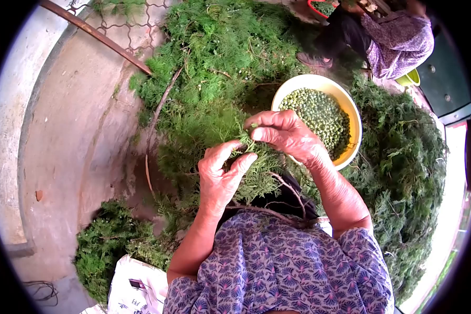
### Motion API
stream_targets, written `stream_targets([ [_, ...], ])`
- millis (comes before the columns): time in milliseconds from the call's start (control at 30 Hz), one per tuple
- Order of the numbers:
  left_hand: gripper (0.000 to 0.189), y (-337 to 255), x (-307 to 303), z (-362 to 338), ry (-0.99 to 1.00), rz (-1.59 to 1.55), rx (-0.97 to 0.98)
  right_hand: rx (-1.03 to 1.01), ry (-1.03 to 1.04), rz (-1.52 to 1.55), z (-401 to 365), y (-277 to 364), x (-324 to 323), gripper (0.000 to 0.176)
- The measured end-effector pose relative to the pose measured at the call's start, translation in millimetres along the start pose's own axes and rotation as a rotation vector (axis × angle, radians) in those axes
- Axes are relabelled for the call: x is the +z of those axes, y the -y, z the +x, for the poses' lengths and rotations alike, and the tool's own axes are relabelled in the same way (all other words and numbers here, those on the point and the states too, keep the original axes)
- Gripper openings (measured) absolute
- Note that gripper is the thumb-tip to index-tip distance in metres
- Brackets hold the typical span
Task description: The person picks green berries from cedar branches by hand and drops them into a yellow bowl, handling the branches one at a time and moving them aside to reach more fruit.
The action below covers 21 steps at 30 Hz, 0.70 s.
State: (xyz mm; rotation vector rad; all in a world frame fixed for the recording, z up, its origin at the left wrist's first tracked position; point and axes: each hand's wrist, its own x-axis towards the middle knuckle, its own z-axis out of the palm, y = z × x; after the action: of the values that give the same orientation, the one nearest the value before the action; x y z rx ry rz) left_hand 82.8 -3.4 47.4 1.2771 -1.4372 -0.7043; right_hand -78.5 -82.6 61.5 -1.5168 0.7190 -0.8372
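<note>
My left hand (220, 172) pinches a green conifer sprig (246, 141) between thumb and fingers, above my lap. Close beside it, my right hand (288, 135) is closed at the sprig's upper end, thumb against forefinger. Something small and green shows at those fingertips, perhaps a berry; I cannot make it out fully. A cut branch (285, 186) with leafy foliage lies across my lap below both hands. Just behind my right hand stands a yellow basin (355, 123), and many small round green berries (319, 118) lie in it.
Cut conifer branches (209, 57) are heaped in front, with another heap (397, 172) at right and a smaller one (110, 235) at left. A wooden pole (97, 36) slants across the upper left. Another person (397, 42) sits at upper right. A white sack (136, 285) lies at lower left.
</note>
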Motion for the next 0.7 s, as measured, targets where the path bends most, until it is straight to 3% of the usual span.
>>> stream_targets([
  [33, 0.017, -2, -2, 1, 0.009, -0.009, 0.006, -0.136, -0.01, -0.045, 1, -1, 0, 0.031],
  [100, 0.016, -10, -4, 2, 0.079, 0.114, -0.086, 0.128, -0.045, -0.08, -8, 20, -2, 0.017],
  [133, 0.015, -11, -2, 1, 0.064, 0.114, -0.068, 0.169, -0.103, -0.052, -10, 20, 3, 0.016],
  [167, 0.015, -11, 2, 1, 0.056, 0.108, -0.041, 0.047, -0.182, -0.152, -11, 13, 6, 0.016],
  [233, 0.016, -7, 7, 2, 0.029, 0.022, -0.081, 0.17, -0.248, 0.267, -14, 9, 9, 0.013],
  [300, 0.012, -5, 15, 3, -0.085, -0.154, -0.173, 0.324, -0.397, 0.362, -16, 18, 9, 0.01],
  [367, 0.012, -6, 6, 9, -0.033, -0.122, -0.316, 0.271, -0.467, 0.628, -17, 9, -13, 0.009],
  [400, 0.013, -1, 6, 9, -0.053, -0.286, -0.351, 0.272, -0.559, 0.242, -21, 15, -20, 0.013],
  [433, 0.014, 4, 7, 10, -0.078, -0.455, -0.361, 0.28, -0.606, 0.413, -23, 9, -34, 0.019],
  [500, 0.017, 17, 12, 4, -0.154, -0.678, -0.324, 0.289, -0.761, 0.333, -28, -17, -61, 0.032],
  [567, 0.019, 20, 10, -1, -0.159, -0.716, -0.34, 0.195, -0.769, -0.705, -36, -45, -88, 0.036],
  [600, 0.02, 20, 11, 0, -0.156, -0.739, -0.354, 0.112, -0.791, -0.844, -34, -44, -87, 0.036],
  [633, 0.02, 21, 13, 3, -0.149, -0.767, -0.362, 0.231, -0.783, -0.784, -35, -39, -86, 0.034],
  [700, 0.021, 23, 13, 3, -0.117, -0.758, -0.371, 0.105, -0.789, -0.409, -33, -17, -62, 0.024],
])
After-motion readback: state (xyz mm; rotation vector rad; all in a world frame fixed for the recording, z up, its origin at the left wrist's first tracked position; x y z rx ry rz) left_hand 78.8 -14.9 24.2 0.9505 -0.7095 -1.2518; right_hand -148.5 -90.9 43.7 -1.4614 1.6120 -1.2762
